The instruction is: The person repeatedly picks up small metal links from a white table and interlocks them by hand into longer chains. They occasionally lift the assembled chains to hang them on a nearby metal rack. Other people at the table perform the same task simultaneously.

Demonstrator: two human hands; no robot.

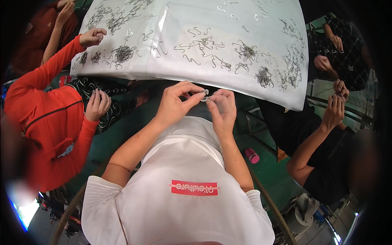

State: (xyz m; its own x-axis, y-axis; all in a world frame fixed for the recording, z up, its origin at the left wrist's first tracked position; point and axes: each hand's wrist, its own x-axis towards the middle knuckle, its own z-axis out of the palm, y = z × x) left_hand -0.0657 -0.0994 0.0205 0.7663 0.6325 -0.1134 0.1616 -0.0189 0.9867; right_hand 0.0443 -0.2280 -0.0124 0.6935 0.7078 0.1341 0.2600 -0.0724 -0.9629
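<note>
Just off the table's near edge, my two hands meet in front of my white shirt. My left hand [177,101] pinches a small silvery metal hook [205,98] between thumb and fingertips. On the other side of the same piece, my right hand [222,110] is closed in a pinch, its fingertips slightly blurred. The fingers cover much of the piece, so I cannot tell whether it is one hook or two linked. Loose S-shaped wire hooks [204,44] lie scattered on the white-covered table [163,67] beyond my hands.
Tangled heaps of hooks [264,76] lie on the table, others [123,54] at its left. A person in red [53,118] sits at my left; another in black [302,143] sits at my right. More people sit at the far corners. A pink container [252,155] is on the green floor.
</note>
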